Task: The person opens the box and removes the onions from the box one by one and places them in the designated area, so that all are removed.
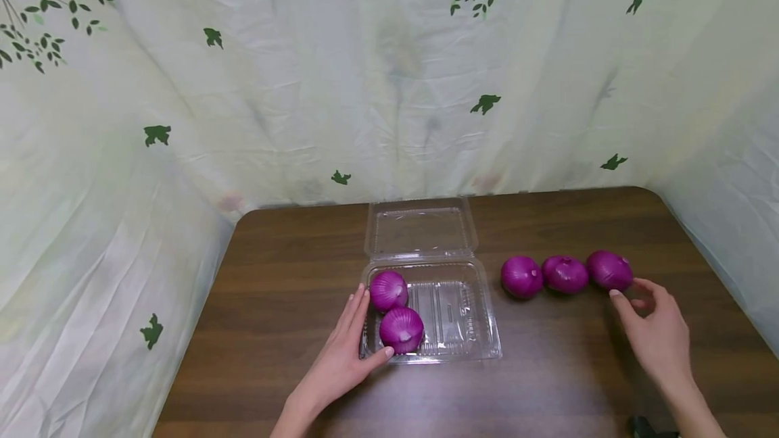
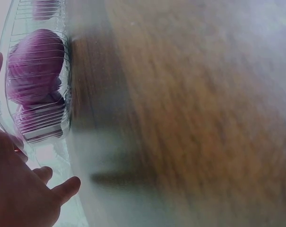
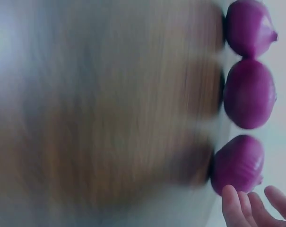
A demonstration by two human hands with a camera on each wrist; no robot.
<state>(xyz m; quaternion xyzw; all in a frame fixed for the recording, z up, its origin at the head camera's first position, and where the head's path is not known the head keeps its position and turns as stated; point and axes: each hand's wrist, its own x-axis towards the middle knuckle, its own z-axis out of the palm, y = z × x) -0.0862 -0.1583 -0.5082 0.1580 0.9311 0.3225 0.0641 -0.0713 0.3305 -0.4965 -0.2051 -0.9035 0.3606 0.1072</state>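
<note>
Two red onions sit in the left part of a clear plastic clamshell box (image 1: 450,350) with its lid (image 1: 420,232) folded back: one onion (image 1: 388,290) behind, the other onion (image 1: 402,330) in front. My left hand (image 1: 341,357) rests along the box's left side, fingers extended and thumb at the front rim. To the right of the box, three red onions line up on the table: a left onion (image 1: 521,277), a middle onion (image 1: 564,274) and a right onion (image 1: 609,270). My right hand (image 1: 657,330) is at the right onion, fingertips (image 3: 230,194) by its near side, thumb spread apart.
The brown wooden table (image 1: 274,289) has rounded back corners. A pale curtain (image 1: 365,86) with green leaf prints hangs behind it and at both sides. A small black object (image 1: 648,426) shows beside the right forearm at the bottom edge.
</note>
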